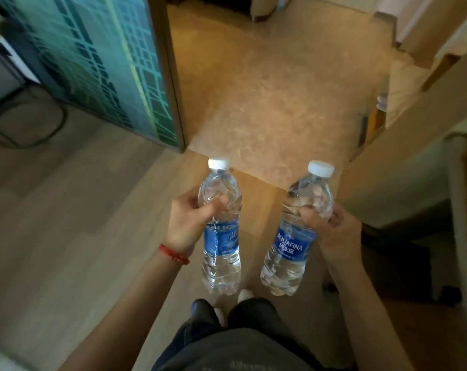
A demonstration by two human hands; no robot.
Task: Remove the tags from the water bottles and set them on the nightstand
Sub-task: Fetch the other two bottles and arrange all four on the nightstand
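Note:
I hold two clear water bottles with white caps and blue labels, upright over the floor in front of my legs. My left hand, with a red bracelet on the wrist, grips the left water bottle around its upper body. My right hand grips the right water bottle, which tilts slightly and shows the word AQUAFINA. No tag is visible on either bottle. No nightstand is visible in the head view.
A teal patterned glass panel in a wooden frame stands at the upper left. A beige carpet lies ahead past the wood floor. Light wooden furniture runs along the right side. A dark cable loop lies at the far left.

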